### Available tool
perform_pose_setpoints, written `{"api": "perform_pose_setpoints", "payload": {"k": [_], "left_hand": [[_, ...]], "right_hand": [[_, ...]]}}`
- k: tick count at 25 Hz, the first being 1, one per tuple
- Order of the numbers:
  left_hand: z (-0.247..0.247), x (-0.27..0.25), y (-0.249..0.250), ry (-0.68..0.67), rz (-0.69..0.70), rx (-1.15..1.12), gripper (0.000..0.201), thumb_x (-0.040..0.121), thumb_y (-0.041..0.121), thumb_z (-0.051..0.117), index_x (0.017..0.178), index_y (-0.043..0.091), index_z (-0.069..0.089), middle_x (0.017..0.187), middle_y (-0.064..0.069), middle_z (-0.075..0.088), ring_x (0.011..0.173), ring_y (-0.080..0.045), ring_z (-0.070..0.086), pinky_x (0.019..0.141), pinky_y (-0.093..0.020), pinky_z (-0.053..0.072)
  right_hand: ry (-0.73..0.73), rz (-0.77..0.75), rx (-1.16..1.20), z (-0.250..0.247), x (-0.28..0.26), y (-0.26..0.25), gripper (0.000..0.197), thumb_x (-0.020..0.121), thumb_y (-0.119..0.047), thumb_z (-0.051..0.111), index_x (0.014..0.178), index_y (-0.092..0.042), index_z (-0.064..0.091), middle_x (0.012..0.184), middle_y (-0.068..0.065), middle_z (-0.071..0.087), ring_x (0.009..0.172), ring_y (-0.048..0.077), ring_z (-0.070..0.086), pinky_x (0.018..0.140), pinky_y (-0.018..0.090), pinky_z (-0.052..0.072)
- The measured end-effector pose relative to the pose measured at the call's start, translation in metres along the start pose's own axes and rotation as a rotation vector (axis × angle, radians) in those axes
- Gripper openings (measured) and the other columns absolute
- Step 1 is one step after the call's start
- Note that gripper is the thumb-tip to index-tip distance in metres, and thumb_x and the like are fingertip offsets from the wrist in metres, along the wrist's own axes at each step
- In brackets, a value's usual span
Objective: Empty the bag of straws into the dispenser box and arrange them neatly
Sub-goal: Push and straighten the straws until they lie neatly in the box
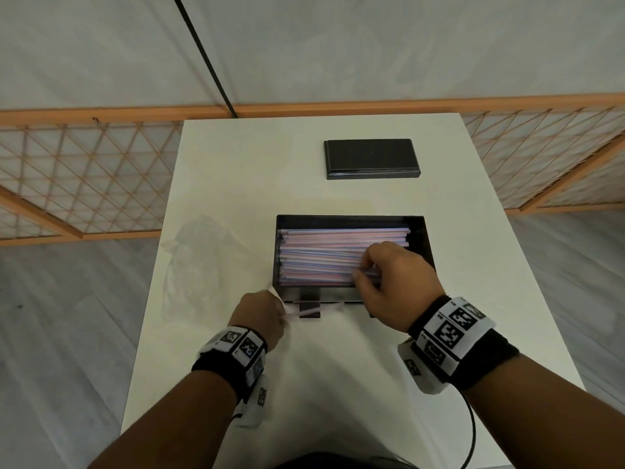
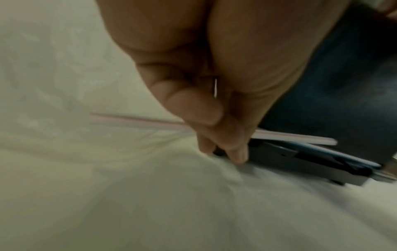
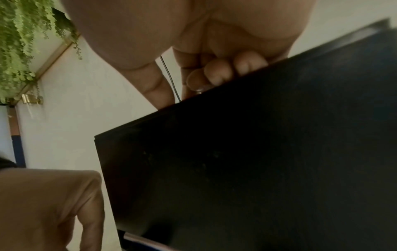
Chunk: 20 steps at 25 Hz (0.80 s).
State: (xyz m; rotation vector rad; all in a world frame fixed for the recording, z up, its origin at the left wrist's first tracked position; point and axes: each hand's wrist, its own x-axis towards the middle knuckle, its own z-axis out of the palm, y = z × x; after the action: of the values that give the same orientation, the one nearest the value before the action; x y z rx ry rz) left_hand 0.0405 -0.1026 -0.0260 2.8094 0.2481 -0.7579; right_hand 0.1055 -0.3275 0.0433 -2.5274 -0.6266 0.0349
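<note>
The black dispenser box (image 1: 348,218) stands open mid-table, filled with pink and blue straws (image 1: 324,255) lying lengthwise. My right hand (image 1: 363,269) reaches into its right end, thumb and curled fingers pinching a bunch of straws; the right wrist view shows those fingers (image 3: 217,73) going over the box's dark wall (image 3: 257,152). My left hand (image 1: 270,309) is at the box's front left corner, gripping the mouth of the clear plastic bag (image 1: 199,265). One straw (image 2: 300,137) pokes out past its curled fingers (image 2: 225,135) towards the box's front tray.
The box's black lid (image 1: 372,159) lies flat at the back of the white table (image 1: 236,164). The limp bag spreads over the table's left side. Orange lattice screens (image 1: 84,177) stand on the floor behind and beside the table.
</note>
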Motion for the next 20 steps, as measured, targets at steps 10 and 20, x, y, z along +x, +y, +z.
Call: {"api": "perform_pose_setpoints", "payload": {"k": [10,20], "left_hand": [[-0.077,-0.045,0.063,0.279,0.441,0.037,0.024,0.095,0.038,0.053,0.103,0.025,0.072,0.095,0.002,0.073,0.093,-0.023,0.067,0.076,-0.034,0.052],[-0.085,0.004,0.040,0.654,0.193,-0.641,0.047,0.095,0.038,0.043,0.130,0.015,0.065,0.138,-0.005,0.059,0.128,-0.022,0.052,0.112,-0.034,0.038]], "right_hand": [[-0.305,-0.242,-0.162,-0.025,-0.018,-0.028,0.022,0.080,-0.035,0.053,0.096,-0.028,0.068,0.081,-0.005,0.068,0.075,0.025,0.066,0.066,0.037,0.053],[-0.123,-0.113,-0.376,-0.028,0.027,-0.002,0.034,0.090,-0.042,0.049,0.111,-0.020,0.064,0.100,0.001,0.063,0.095,0.029,0.055,0.085,0.042,0.041]]}}
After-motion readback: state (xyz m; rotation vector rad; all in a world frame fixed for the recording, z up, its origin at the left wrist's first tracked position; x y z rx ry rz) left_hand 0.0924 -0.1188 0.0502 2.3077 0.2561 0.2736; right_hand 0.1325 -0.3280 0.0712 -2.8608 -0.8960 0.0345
